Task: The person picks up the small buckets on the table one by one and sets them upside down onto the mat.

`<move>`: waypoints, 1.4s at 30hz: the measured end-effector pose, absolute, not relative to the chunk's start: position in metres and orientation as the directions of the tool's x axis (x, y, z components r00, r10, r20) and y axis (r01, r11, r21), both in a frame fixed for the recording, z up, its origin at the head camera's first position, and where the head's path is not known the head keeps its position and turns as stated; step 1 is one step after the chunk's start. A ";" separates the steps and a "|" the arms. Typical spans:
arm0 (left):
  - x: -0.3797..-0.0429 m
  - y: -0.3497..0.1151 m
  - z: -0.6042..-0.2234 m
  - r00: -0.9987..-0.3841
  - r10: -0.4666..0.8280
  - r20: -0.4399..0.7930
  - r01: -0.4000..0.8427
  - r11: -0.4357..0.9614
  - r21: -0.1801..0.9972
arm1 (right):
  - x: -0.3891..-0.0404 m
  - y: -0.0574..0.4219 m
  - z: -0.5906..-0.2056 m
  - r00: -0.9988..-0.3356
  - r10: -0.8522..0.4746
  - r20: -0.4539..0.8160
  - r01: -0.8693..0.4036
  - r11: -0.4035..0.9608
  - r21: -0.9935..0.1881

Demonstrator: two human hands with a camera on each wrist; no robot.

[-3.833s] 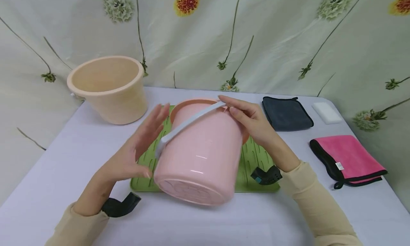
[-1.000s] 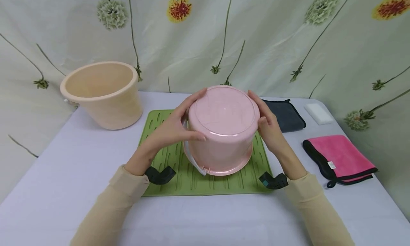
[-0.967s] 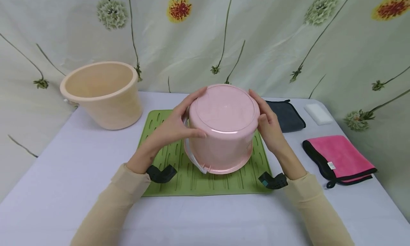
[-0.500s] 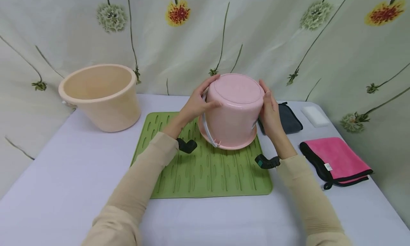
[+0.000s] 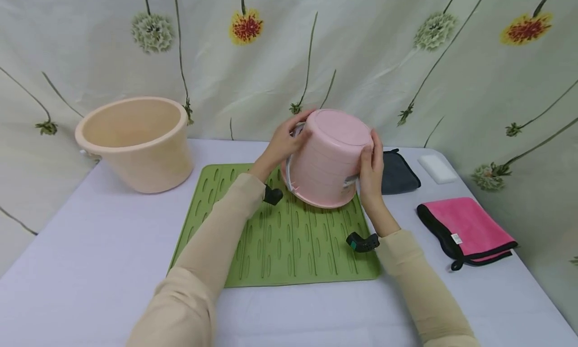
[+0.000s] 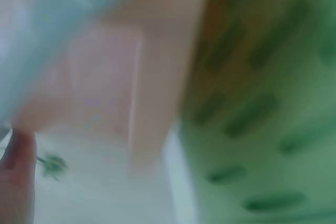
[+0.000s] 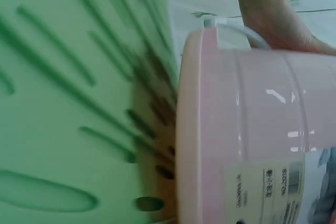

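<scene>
A pink bucket (image 5: 331,156) is upside down and tilted over the back right of the green ridged mat (image 5: 298,251), its base facing up. My left hand (image 5: 285,140) grips its left side near the base, beside the pale handle (image 5: 289,174). On the other side my right hand (image 5: 372,170) holds the wall, fingers reaching up to the base edge. In the right wrist view a printed label (image 7: 265,192) shows on the bucket wall, and the rim lies close over the mat; whether it touches cannot be told. The left wrist view is blurred.
A large cream bucket (image 5: 140,151) stands upright at the back left. To the right lie a dark folded cloth (image 5: 399,174), a white block (image 5: 438,168) and a pink cloth with black edging (image 5: 474,226). A flowered curtain (image 5: 361,46) hangs behind the table.
The bucket has gone from lying tipped to upside down and moved toward the mat's back right. My left hand has taken hold of it. Lately it has tilted and turned, bringing the label into sight.
</scene>
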State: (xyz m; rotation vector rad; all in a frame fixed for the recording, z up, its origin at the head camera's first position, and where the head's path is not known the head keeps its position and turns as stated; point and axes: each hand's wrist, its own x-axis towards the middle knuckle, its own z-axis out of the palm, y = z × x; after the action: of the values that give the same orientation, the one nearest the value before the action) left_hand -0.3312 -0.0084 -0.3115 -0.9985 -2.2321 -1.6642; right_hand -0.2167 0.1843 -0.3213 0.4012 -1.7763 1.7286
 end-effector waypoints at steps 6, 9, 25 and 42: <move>-0.332 -0.032 -0.336 -0.867 0.345 0.359 0.449 0.232 0.863 | -0.219 0.174 -0.329 -0.734 0.097 0.672 -0.648 0.197 -0.736; -0.332 -0.040 -0.342 -0.879 0.369 0.301 0.401 0.235 0.885 | -0.220 0.173 -0.329 -0.729 0.098 0.678 -0.656 0.186 -0.732; -0.289 -0.124 -0.293 -0.881 0.253 0.400 0.469 0.364 0.804 | -0.216 0.175 -0.317 -0.788 0.143 0.598 -0.587 0.117 -0.801; -0.219 -0.295 -0.268 -0.817 -0.162 0.553 0.462 0.388 0.797 | -0.164 0.223 -0.348 -0.899 0.119 0.421 -0.402 0.157 -0.902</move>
State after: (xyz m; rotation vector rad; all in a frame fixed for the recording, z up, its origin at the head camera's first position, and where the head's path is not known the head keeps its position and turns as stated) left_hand -0.2189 -0.2945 -0.2678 -0.2562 -2.0903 -1.4558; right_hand -0.1640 0.2229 -0.3481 0.2693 -2.0466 1.7919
